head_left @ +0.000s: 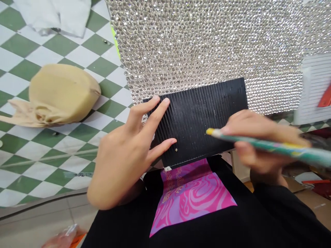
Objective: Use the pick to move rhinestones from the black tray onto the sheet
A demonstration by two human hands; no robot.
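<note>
A black ridged tray [199, 120] lies tilted in front of me, with tiny specks scattered over its grooves. My left hand [124, 148] grips its left end, two fingers and the thumb resting on the ridges; the remaining fingers are hidden. Closed around a green pencil-like stick [279, 148], my right hand [258, 137] hovers over the tray's right part, blurred by motion. The stick's white and yellow tip points left, close above the ridges; I cannot tell whether it touches. Behind the tray spreads a sheet of silvery rhinestones [207, 41], partly covered by it.
On the green-and-white checked tabletop [103, 134], a knotted beige cloth bundle [64, 93] sits at left. White cloth [57, 15] lies at the upper left. Lined paper [314, 86] is at right. Below the tray, a pink swirled print [196, 196] shows against black clothing.
</note>
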